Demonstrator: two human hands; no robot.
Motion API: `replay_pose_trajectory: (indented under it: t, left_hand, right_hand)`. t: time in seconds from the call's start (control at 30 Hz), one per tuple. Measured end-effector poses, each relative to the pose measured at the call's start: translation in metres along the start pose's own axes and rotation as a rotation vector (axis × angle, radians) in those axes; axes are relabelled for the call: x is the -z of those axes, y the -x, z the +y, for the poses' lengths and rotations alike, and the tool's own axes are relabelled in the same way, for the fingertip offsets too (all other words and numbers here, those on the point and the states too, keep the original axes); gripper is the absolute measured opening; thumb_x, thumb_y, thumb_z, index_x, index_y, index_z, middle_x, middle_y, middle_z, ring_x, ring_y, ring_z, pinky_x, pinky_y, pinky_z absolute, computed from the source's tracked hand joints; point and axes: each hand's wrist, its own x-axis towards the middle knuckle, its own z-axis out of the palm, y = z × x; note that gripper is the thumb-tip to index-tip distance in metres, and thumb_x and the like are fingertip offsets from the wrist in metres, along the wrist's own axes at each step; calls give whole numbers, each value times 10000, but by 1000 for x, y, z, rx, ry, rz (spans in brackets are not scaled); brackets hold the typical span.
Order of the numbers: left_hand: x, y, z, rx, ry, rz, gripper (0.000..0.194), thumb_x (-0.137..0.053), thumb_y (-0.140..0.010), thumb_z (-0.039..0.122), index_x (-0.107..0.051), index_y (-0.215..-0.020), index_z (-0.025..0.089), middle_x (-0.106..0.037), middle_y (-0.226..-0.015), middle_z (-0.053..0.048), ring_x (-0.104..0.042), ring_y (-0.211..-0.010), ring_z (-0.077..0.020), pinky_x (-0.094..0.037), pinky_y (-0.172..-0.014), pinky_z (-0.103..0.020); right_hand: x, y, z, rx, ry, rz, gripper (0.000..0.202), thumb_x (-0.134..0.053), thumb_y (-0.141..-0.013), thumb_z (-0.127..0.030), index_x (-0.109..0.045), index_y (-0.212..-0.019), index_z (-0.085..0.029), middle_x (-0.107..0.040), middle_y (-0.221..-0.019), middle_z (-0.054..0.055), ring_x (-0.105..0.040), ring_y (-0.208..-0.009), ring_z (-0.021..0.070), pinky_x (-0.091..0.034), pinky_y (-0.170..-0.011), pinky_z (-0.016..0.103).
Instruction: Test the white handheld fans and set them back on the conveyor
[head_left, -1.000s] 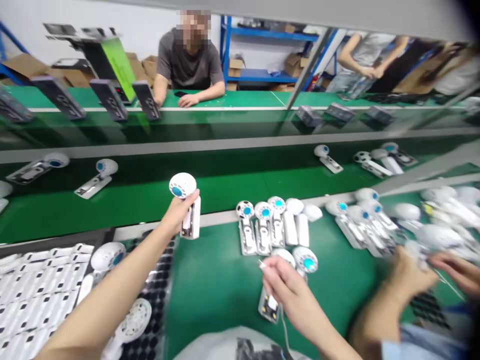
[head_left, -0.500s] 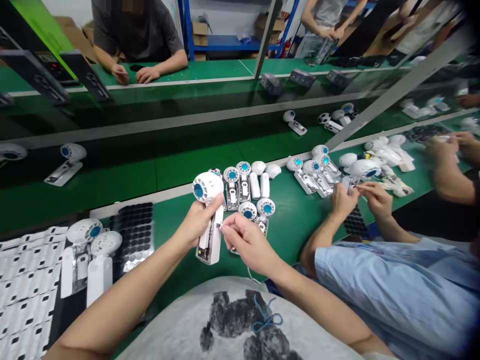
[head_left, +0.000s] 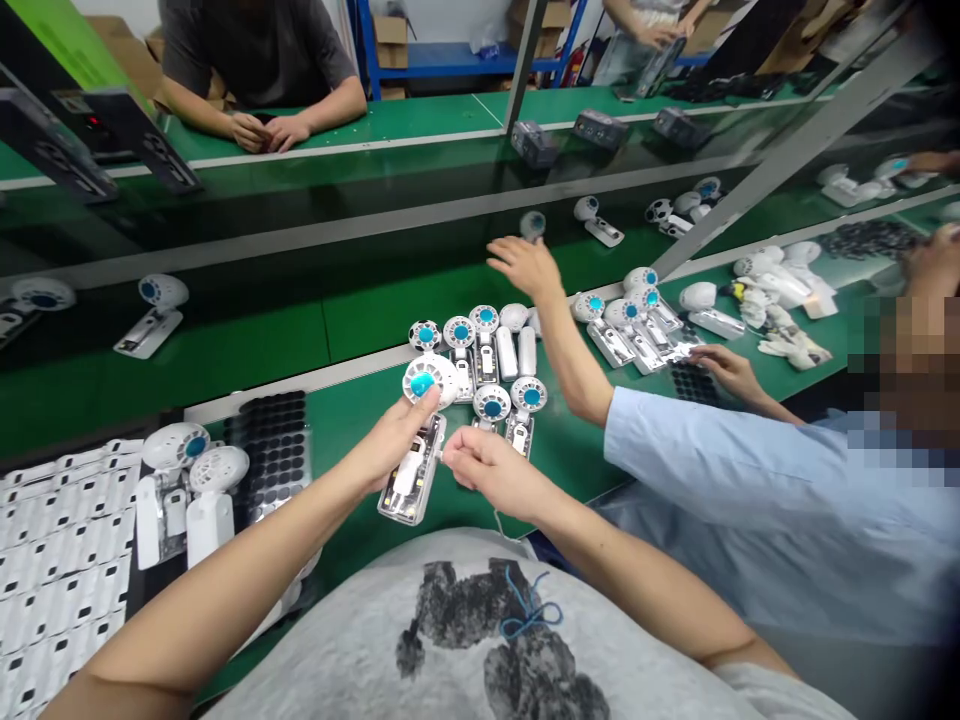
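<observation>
My left hand [head_left: 394, 440] is closed round a white handheld fan [head_left: 409, 478], thumb near its blue-centred round head. The fan's clear-cased handle points toward me, showing its inner parts. At the handle's right edge, my right hand [head_left: 487, 465] pinches a small white plug; a thin white cable [head_left: 506, 530] hangs below that hand. Just beyond my hands stands a group of similar fans [head_left: 485, 320], several with blue centres. To the left lie two white fans [head_left: 217, 468] beside a sheet of black round pads [head_left: 274, 450].
A co-worker's arm in a blue sleeve [head_left: 675, 430] reaches over the belt [head_left: 397, 290] by a fan. More fans [head_left: 630, 312] and gloves lie at the right. White parts [head_left: 60, 560] cover the left side. Another person's hands [head_left: 270, 132] rest on the far bench.
The fan in my left hand has turned so its clear handle face and blue centre show more. The co-worker's hand has moved from the bench out over the belt.
</observation>
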Motion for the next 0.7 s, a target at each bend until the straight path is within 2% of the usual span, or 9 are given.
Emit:
replay_pose_trajectory:
  t: [0.13, 0.23, 0.3, 0.43, 0.57, 0.7]
  left_hand:
    - [4, 3, -6, 33, 69, 49, 502, -585, -723, 568, -606, -1001, 151, -566, -660, 3, -466, -535, -98, -378, -523, -213]
    - [4, 4, -10, 18, 151, 63, 477, -570, -728, 580, -608, -920, 144, -533, -622, 15, -446, -524, -94, -373, -517, -211]
    - [4, 5, -12, -11, 158, 62, 486, -560, -732, 584, -608, -932, 143, -550, -648, 5, -463, -553, -105, -386, -542, -220]
    - [5, 7, -16, -79, 29, 94, 519, -598, -711, 561, -591, -1056, 173, -611, -793, -26, -514, -660, -145, -405, -613, -243]
    - [3, 9, -19, -42, -26, 67, 544, -596, -709, 565, -598, -1077, 164, -599, -769, -30, -497, -641, -144, -387, -599, -244]
    - [-5, 10, -21, 26, 71, 36, 552, -573, -723, 576, -575, -1086, 161, -547, -691, 4, -462, -586, -117, -366, -553, -224]
  right_hand:
    - [-6, 1, -3, 96, 145, 119, 148, -430, -881, -264, -445, -750, -196, -424, -565, -59, -391, -528, 97, -299, -516, 226]
    - [-8, 3, -8, 70, 37, 58, 162, -387, -902, -276, -427, -766, -198, -426, -563, -60, -395, -516, 95, -321, -508, 218]
    - [-8, 4, -10, 79, 76, 61, 161, -386, -904, -269, -426, -766, -196, -426, -567, -58, -400, -519, 97, -322, -515, 222]
    - [-7, 6, -8, 128, 332, 102, 158, -428, -885, -226, -432, -730, -195, -433, -584, -47, -418, -550, 108, -292, -546, 244]
    - [-7, 4, -3, 45, 213, 1, 198, -423, -888, -242, -432, -696, -196, -464, -566, -49, -426, -538, 102, -310, -539, 229]
    - [-11, 0, 0, 5, 168, -11, 195, -439, -873, -253, -445, -689, -189, -458, -561, -51, -410, -532, 97, -301, -522, 222]
